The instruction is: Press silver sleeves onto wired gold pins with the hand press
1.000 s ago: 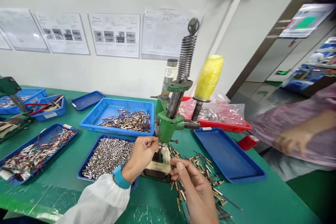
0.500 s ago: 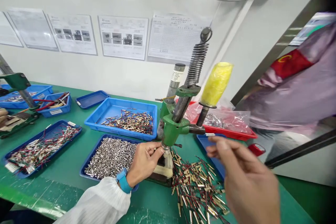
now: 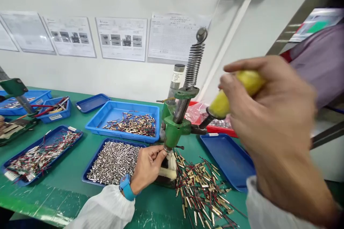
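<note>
A green hand press (image 3: 175, 128) with a coil spring stands on the green bench. My right hand (image 3: 271, 114) is wrapped round its yellow lever handle (image 3: 233, 93), which tilts down to the right. My left hand (image 3: 147, 166) pinches a small part under the press ram, above a cream fixture block (image 3: 169, 166); the part itself is too small to name. A heap of wired brass terminals (image 3: 201, 193) lies loose right of the block. A blue tray of silver sleeves (image 3: 113, 162) sits just left of my left hand.
Blue trays hold brass terminals (image 3: 129, 123) and wired pieces (image 3: 40, 152); an empty blue tray (image 3: 228, 157) lies at the right, a red tray (image 3: 215, 123) behind it. Another green press (image 3: 13, 89) stands far left. A person in a purple sleeve (image 3: 322, 57) is at the right.
My right hand rose from the block beside the press and closed on the yellow handle, which has swung down to the right. My left hand stayed at the ram.
</note>
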`<state>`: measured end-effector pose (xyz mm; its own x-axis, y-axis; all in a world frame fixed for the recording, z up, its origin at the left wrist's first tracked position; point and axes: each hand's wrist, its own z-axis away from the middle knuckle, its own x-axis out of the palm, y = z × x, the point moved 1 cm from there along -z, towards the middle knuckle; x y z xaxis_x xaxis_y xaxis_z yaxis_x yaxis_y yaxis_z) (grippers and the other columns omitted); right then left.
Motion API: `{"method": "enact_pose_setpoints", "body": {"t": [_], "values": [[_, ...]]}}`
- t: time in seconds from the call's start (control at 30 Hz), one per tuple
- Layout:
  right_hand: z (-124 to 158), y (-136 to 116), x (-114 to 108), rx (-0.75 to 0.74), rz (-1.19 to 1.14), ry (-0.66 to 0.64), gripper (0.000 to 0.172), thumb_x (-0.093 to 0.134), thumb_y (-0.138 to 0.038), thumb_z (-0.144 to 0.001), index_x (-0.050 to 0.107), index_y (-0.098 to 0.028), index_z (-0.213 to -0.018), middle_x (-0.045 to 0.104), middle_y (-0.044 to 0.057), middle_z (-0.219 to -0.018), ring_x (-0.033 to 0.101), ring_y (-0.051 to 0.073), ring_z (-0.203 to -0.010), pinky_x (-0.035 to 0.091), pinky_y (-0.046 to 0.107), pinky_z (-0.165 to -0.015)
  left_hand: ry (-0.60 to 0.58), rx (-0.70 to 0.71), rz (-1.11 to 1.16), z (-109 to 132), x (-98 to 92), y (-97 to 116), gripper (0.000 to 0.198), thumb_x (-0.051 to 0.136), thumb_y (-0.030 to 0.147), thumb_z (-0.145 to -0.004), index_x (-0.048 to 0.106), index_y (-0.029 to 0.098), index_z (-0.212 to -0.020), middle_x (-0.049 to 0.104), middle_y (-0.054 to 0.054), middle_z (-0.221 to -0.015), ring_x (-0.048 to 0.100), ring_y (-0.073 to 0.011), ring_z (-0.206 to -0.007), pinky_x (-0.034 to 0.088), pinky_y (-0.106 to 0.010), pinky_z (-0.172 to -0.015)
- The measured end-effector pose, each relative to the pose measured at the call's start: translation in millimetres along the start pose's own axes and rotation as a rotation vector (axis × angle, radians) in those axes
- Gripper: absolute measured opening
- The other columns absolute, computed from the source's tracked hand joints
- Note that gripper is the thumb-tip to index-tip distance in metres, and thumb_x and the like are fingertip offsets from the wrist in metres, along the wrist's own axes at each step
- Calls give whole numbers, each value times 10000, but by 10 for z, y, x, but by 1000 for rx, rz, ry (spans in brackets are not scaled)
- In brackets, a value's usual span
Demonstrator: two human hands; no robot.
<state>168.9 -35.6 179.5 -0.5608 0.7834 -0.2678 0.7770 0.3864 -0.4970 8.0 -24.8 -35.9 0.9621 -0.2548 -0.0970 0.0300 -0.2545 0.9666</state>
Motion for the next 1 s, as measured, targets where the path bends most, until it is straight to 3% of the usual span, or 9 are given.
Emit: {"method": "enact_pose_setpoints", "body": {"t": [0.13, 0.2, 0.27, 0.37, 0.43, 0.5, 0.67, 0.8, 1.0], "values": [[194, -109, -95, -14, -23, 109, 136, 590, -235, -933, 682, -223, -1032, 666, 61, -923, 647, 247, -852, 527, 387, -732, 8, -44, 47, -13, -1, 25, 434, 614, 494, -891, 790, 131, -1055, 755, -71, -817, 640, -230, -734, 485, -288, -652], [145, -53, -66, -31, -24, 96, 160, 606, -264, -925, 684, -209, -1054, 682, 69, -973, 657, 252, -875, 542, 407, -766, 5, -62, 127, -28, 23, 31, 428, 646, 503, -867, 795, 134, -1024, 755, -75, -827, 640, -231, -758, 487, -295, -689], [92, 43, -48, -37, -81, 27, 294, 643, -286, -901, 648, -210, -1184, 677, 78, -1114, 665, 246, -949, 556, 419, -828, 43, -94, 263, -38, 57, 33, 416, 708, 509, -816, 800, 130, -961, 746, -77, -820, 633, -223, -783, 485, -297, -734], [167, 188, -106, 105, -176, -24, 487, 694, -342, -848, 586, -232, -1310, 644, 93, -1235, 665, 259, -1037, 569, 452, -887, 198, -207, 532, -28, 85, 34, 416, 797, 501, -736, 788, 132, -927, 638, -14, -644, 540, -135, -629, 440, -234, -625], [340, 273, -183, 259, -174, -2, 462, 696, -418, -826, 632, -250, -1252, 668, 92, -1200, 673, 282, -1027, 571, 485, -898, 267, -280, 698, -6, 71, 43, 444, 829, 481, -714, 768, 135, -986, 449, 68, -525, 349, -68, -487, 304, -181, -479], [557, 372, -249, 383, -158, -14, 454, 695, -500, -792, 672, -258, -1176, 697, 90, -1152, 686, 304, -987, 572, 516, -896, 260, -304, 816, 18, 33, 61, 461, 850, 450, -707, 749, 129, -1022, 293, 110, -513, 194, -51, -465, 184, -173, -432], [962, 704, -284, 579, -177, -112, 625, 718, -628, -667, 685, -197, -1119, 720, 120, -1019, 700, 302, -865, 582, 530, -833, 194, -306, 931, 63, -65, 90, 402, 860, 378, -724, 734, 113, -999, 207, 110, -562, 131, -56, -498, 159, -170, -437], [1073, 871, -258, 592, -194, -167, 566, 713, -599, -714, 688, -213, -1127, 698, 106, -1023, 690, 243, -828, 580, 452, -830, 168, -348, 977, 76, -68, 102, 402, 882, 361, -696, 728, 114, -972, 172, 115, -569, 98, -59, -498, 134, -176, -427], [1128, 919, -269, 592, -213, -197, 504, 718, -594, -727, 696, -229, -1073, 687, 100, -1042, 678, 229, -832, 575, 429, -834, 152, -359, 962, 132, -24, 114, 387, 879, 363, -696, 726, 109, -945, 171, 118, -557, 101, -55, -486, 136, -177, -421]]}}
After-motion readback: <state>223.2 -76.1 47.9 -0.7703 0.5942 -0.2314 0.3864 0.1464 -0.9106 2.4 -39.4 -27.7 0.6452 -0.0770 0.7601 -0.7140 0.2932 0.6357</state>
